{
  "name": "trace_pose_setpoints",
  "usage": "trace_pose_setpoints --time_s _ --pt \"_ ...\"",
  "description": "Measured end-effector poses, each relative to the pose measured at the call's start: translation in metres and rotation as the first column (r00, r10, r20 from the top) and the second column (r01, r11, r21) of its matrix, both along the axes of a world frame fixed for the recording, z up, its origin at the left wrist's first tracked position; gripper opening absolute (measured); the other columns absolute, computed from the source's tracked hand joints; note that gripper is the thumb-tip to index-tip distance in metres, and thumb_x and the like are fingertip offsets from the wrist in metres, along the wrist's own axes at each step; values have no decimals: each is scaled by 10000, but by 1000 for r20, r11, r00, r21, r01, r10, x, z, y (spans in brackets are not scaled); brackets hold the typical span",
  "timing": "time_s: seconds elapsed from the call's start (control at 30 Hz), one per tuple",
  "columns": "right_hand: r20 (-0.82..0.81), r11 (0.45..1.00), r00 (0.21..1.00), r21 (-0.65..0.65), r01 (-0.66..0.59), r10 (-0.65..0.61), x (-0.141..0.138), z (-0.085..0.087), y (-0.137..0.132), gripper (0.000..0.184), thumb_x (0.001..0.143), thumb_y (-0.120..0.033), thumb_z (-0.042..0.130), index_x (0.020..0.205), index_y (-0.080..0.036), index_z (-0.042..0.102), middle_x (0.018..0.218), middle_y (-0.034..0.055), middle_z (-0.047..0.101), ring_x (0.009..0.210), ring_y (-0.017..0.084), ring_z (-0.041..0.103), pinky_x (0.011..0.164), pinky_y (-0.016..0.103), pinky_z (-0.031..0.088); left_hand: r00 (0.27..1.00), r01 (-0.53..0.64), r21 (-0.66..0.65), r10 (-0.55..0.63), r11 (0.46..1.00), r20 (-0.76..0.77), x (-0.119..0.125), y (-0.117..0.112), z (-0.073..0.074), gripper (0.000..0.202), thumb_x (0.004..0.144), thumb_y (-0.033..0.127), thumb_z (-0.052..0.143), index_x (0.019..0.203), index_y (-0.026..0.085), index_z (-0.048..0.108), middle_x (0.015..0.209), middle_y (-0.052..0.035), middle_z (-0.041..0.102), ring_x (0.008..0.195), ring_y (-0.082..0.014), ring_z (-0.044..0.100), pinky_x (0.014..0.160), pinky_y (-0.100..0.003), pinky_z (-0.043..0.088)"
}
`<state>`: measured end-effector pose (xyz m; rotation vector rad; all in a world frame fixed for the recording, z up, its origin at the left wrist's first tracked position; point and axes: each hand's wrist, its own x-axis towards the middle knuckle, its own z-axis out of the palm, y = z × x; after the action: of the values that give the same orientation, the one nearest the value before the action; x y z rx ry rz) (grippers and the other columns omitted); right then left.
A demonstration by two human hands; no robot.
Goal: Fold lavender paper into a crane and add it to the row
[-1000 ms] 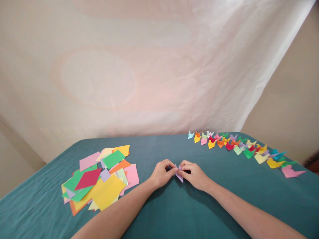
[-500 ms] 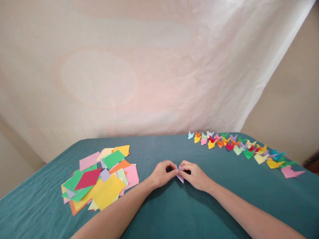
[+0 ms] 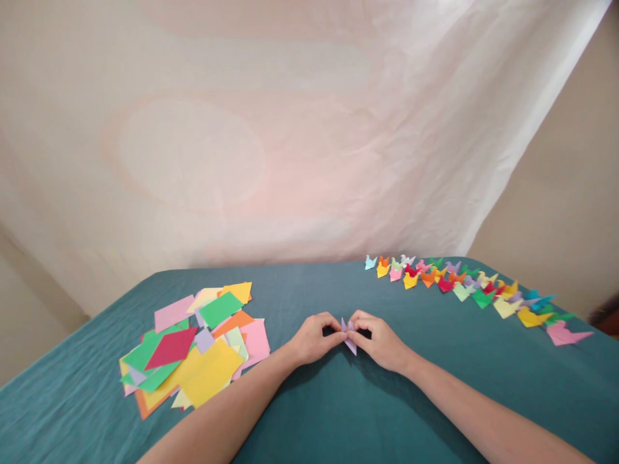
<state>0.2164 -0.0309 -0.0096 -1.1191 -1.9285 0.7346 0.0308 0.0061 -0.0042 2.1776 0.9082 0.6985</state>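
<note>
A small lilac folded paper piece sits between my two hands over the teal tablecloth, near the middle of the table. My left hand pinches its left side with curled fingers. My right hand pinches its right side the same way. Only the lower point and a small top tip of the paper show; the rest is hidden by my fingers.
A loose pile of coloured paper squares lies to the left of my hands. A row of several small folded paper cranes runs along the table's right back edge. A pale sheet hangs behind the table.
Both hands have stayed in place. The lilac paper has shifted slightly between the fingertips, with a small tip now showing at the top.
</note>
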Motion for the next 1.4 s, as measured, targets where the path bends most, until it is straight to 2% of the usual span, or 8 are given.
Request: trace_pose_setpoints --time_s 0.27,0.67,1.0,1.23,1.4 --pt "60 995 997 87 49 -54 -1 -2 0 210 840 -229 527 640 -177 566 774 19 552 762 152 526 734 286 396 999 34 17 -35 999 42 -2 3 -4 173 812 302 586 744 157 651 791 -19 636 764 -131 582 731 -222 426" --pt "70 993 994 93 77 -84 -2 -3 0 206 838 -217 530 639 -182 571 770 15 553 756 153 522 728 283 393 999 14 42 -15 999 33 -2 3 -3 122 797 242 589 731 157 645 779 -21 626 756 -139 575 722 -233 429" --pt "22 991 995 104 90 -93 -4 -10 4 172 825 -203 540 656 -183 564 778 12 560 757 148 531 728 276 402 1000 -6 190 4 982 12 -1 0 -2 72 801 174 558 734 165 581 827 -28 614 827 -157 557 785 -266 419" --pt "28 990 996 119 81 -85 -2 -9 4 178 835 -218 530 663 -182 560 783 19 561 763 154 528 729 286 408 997 -10 257 27 966 -65 -1 -1 -2 79 827 214 542 765 175 575 854 -37 616 846 -174 546 797 -293 416" --pt "6 989 996 116 92 -93 -2 -9 4 182 848 -251 526 696 -184 601 804 32 577 783 161 540 742 296 420 997 -12 297 34 955 -66 -2 -2 0 82 837 224 533 824 189 606 891 -38 621 891 -181 538 835 -308 396"
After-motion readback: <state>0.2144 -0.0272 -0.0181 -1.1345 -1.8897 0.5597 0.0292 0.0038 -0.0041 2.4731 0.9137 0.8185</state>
